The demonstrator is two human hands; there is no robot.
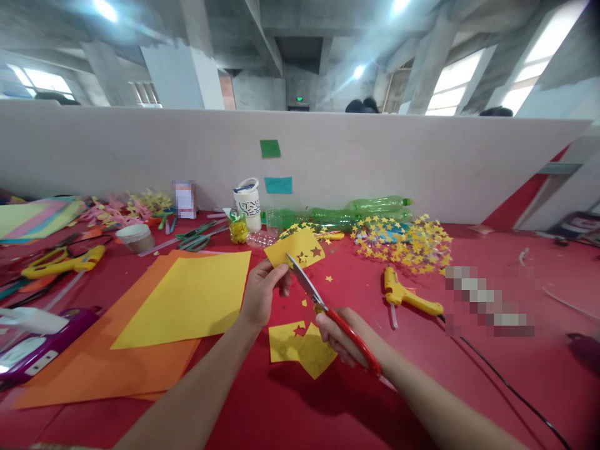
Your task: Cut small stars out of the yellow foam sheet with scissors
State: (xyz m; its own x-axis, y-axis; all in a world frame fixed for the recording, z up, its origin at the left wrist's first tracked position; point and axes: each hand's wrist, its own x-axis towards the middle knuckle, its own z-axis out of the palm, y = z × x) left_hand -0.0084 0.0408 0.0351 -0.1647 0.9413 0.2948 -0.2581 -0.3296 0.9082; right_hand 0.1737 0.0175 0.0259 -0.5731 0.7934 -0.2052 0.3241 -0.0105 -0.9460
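Between its thumb and fingers my left hand (262, 290) pinches a small piece of yellow paper (293, 245) with star-shaped holes cut in it. My right hand (344, 334) grips red-handled scissors (349, 334), whose blade tips reach up to the paper's lower left part, near my left thumb. Whether the blades are apart is hard to make out. Below the hands lie yellow paper scraps (285, 344), one with a star-shaped hole. A tiny yellow star (329, 279) rests on the red table to the right of the held paper.
Left of my hands lie yellow sheets (197, 300) over orange sheets (65, 375). At right is a yellow glue gun (412, 300) with a black cord. Farther back are a bunch of yellow stars (407, 244), green plastic bottles (332, 217) and a white cup (248, 206), before a white partition (351, 156).
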